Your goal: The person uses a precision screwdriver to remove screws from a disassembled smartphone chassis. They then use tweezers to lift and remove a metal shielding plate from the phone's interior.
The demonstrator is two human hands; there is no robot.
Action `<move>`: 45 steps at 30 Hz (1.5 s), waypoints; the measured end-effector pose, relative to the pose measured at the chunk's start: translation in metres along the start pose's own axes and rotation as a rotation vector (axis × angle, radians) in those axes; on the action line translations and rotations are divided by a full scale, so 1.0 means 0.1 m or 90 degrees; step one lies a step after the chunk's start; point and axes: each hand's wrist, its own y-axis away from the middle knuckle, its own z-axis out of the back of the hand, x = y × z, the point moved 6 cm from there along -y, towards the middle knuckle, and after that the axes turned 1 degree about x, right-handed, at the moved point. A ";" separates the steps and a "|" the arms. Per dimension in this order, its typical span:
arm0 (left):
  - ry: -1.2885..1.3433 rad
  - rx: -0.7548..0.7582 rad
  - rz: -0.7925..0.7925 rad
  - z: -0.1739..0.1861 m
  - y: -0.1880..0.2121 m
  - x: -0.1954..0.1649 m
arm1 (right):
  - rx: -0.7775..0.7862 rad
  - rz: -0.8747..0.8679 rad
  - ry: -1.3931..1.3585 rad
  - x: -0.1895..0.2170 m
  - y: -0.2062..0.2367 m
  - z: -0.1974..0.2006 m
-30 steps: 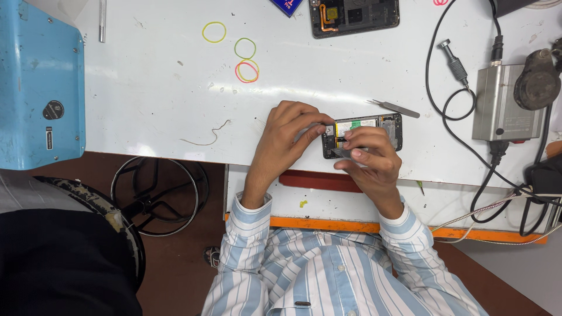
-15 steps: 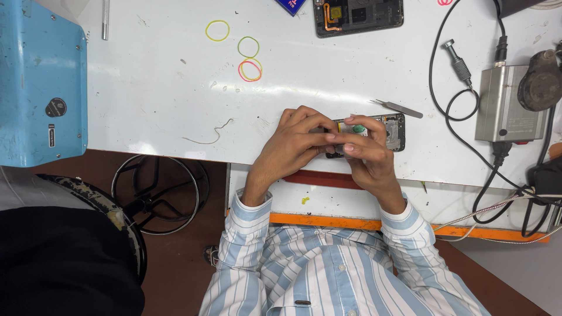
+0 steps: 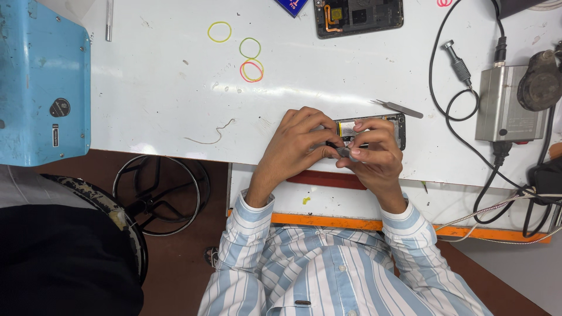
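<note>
- Far left: pale blue metal machine housing [image 3: 41, 82] with a round black knob, cut off by the left and top edges; its full shape cannot be read.
- Bottom left: dark clothed figure or seat [image 3: 58, 257], cropped by the frame, too dark to make out; beside it a black wire-ring stool base [image 3: 158, 193] on the brown floor.
- White scuffed worktable [image 3: 164, 111] carries three thin rubber-band rings [image 3: 250, 61], yellow, green and pink-over-yellow, well apart from the hands; a thin curled wire scrap [image 3: 211, 136] lies near the front edge.
- Left hand [image 3: 295, 143]: fingers curled together over the left end of the opened dark phone chassis [image 3: 374, 130], covering that end entirely.
- The chassis lies flat on the table near its front edge, between both hands; only the right portion shows, dark frame with a yellowish inner patch.
- Right hand [image 3: 374, 155]: fingertips pinched together on a small dark grey part [image 3: 345, 152] just at the chassis's lower edge; what the part is cannot be told.
- Slim silver metal tweezers [image 3: 398, 108] lie just beyond the chassis, apart from it.
- Top edge: a second opened black phone body [image 3: 358, 16], partly cropped.
- Right: grey metal box unit [image 3: 506, 102] with black cables [image 3: 445, 105], partly covered by a round dark object.
</note>
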 end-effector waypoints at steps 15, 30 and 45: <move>0.049 0.012 -0.001 -0.06 0.01 0.08 | 0.060 -0.038 0.073 0.08 -0.13 -0.03; 0.038 0.007 -0.013 -0.11 0.01 0.11 | 0.069 -0.055 0.020 -0.04 0.03 -0.01; 0.062 0.037 0.000 -0.13 0.02 0.12 | 0.050 -0.074 -0.058 0.04 -0.11 -0.05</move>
